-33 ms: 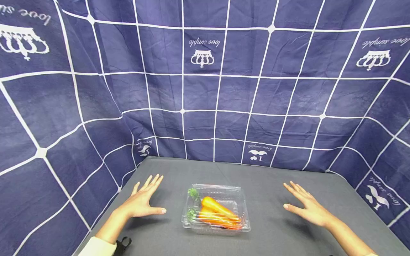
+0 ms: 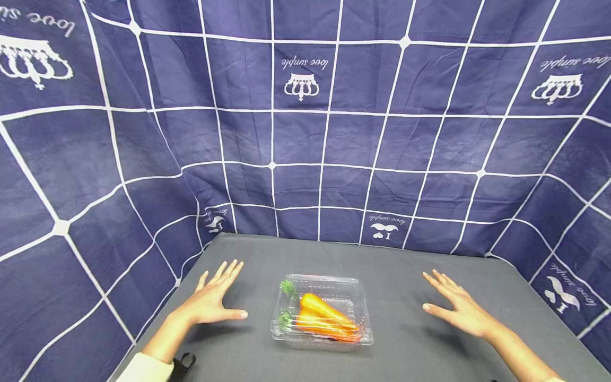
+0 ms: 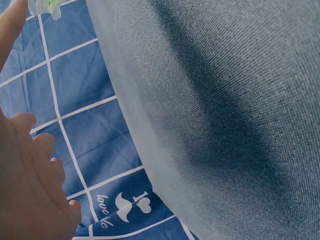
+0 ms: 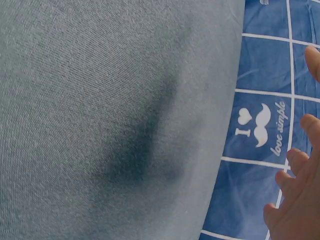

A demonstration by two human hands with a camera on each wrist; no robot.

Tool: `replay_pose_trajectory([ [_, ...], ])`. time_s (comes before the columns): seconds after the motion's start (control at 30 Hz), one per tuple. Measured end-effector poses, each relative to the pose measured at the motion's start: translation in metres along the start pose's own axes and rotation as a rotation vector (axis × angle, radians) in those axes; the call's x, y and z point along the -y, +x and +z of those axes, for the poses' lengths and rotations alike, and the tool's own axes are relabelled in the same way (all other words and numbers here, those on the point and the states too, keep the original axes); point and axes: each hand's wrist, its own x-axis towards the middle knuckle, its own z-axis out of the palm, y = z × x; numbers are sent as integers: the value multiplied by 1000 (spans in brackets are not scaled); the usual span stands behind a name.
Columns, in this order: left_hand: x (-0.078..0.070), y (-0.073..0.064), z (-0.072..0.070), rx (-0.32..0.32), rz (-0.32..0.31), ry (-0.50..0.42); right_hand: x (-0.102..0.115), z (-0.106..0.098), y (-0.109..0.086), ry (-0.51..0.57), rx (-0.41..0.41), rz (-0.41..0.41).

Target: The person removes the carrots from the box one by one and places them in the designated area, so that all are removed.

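A clear plastic clamshell box (image 2: 360, 305) sits on the grey table in the head view, its lid down. Inside lie orange carrots (image 2: 324, 314) with leafy green tops (image 2: 287, 287) at the left; the exact number is hard to tell through the plastic. My left hand (image 2: 210, 302) hovers to the left of the box, fingers spread and thumb pointing towards it. To the box's right, my right hand (image 2: 458, 307) is held above the table with its fingers extended. Neither hand touches anything. In the left wrist view, a bit of the box with green (image 3: 52, 6) shows at the top left corner.
A grey cloth-covered table (image 2: 391, 276) spreads beneath both hands, which cast shadows on it. Dark blue curtains with white grid lines (image 2: 305, 138) stand along the back and both sides. A black strap (image 2: 183, 365) shows by the left sleeve.
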Motion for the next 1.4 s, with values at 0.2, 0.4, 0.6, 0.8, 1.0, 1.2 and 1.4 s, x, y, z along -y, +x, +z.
replay_pose_trajectory([
  [0.2, 2, 1, -2, 23, -12, -9, 1, -2, 3, -35, 8, 8],
  [0.4, -1, -1, 4, 36, 9, -40, 2, 3, 3, -49, 13, 7],
  [0.6, -14, -2, 29, 101, 48, -171, 11, 15, 5, -10, 3, -7],
  [0.8, -32, 5, 49, 213, 66, -369, 31, 39, 10, 33, -56, -89],
  [1.0, -47, 14, 59, 323, 21, -471, 59, 66, 3, 106, -109, -203],
  [1.2, -54, 20, 68, 340, -12, -518, 81, 86, -3, 229, -106, -307],
  [1.4, -57, 25, 76, 296, 4, -538, 88, 97, -1, 300, -114, -357],
])
